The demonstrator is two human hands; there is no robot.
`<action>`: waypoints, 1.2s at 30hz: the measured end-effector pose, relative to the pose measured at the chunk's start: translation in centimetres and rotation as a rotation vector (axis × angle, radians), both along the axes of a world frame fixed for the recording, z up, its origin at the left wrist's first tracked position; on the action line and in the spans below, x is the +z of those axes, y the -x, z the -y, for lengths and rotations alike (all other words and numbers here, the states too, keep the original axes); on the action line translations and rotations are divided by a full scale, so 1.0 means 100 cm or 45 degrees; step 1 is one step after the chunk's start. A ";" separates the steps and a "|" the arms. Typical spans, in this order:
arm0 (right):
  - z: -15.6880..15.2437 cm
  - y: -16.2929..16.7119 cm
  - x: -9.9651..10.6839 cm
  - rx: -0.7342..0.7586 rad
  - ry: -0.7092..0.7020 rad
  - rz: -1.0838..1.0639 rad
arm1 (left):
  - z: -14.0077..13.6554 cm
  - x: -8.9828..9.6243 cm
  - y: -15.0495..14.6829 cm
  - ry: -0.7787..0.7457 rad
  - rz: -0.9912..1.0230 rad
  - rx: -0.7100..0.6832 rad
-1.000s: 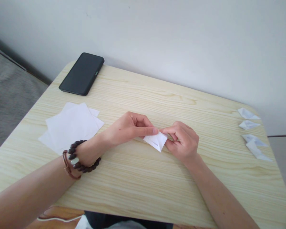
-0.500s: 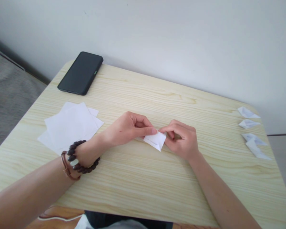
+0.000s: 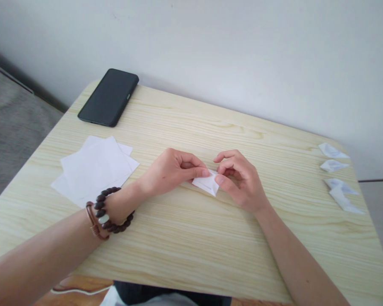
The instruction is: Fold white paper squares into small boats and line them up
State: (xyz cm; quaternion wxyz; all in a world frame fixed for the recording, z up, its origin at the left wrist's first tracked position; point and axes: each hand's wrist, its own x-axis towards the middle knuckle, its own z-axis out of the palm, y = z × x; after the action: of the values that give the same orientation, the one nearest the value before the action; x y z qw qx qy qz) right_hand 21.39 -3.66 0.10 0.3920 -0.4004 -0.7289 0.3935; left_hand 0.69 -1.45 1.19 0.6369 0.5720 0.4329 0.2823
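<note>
A small folded piece of white paper [image 3: 207, 183] is held over the middle of the table, between my two hands. My left hand [image 3: 175, 170] pinches its upper left edge, the thumb lying on top. On the opposite side, my right hand [image 3: 241, 180] has its thumb tip on the paper's right corner. The right index finger is raised and curved away from the paper, while the other fingers curl behind the thumb. Whatever the fingertips touch underneath the paper is hidden.
Several square sheets of white paper [image 3: 94, 165] lie overlapping on the wooden table [image 3: 178, 250] at left. Behind them is a black phone-like device [image 3: 110, 97]. Several folded white paper pieces [image 3: 334, 165] sit near the right edge. A wall [image 3: 226, 51] borders the table's back.
My right index finger has lifted off the paper's edge and the right thumb has moved onto its right corner. My left hand keeps its pinch with little movement.
</note>
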 end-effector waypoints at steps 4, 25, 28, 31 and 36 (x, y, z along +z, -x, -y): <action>0.001 0.002 0.002 0.028 0.060 0.075 | 0.002 0.001 -0.001 -0.089 -0.013 0.031; 0.004 0.006 0.002 -0.073 -0.049 0.254 | 0.004 -0.001 -0.003 -0.143 0.009 0.073; 0.004 0.007 0.001 -0.076 -0.056 0.248 | 0.004 -0.002 -0.004 -0.117 0.016 0.086; 0.003 0.007 0.000 -0.083 -0.079 0.232 | 0.004 -0.004 -0.004 -0.059 0.049 0.109; 0.003 0.005 -0.001 -0.098 -0.137 0.198 | 0.004 -0.006 -0.003 0.036 0.112 0.108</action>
State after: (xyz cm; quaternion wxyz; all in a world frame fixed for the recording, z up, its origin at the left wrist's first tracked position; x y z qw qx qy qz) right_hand 20.87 -3.97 -0.05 0.3701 -0.4358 -0.7612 0.3062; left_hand 1.01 -1.86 0.64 0.6508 0.5313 0.4323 0.3277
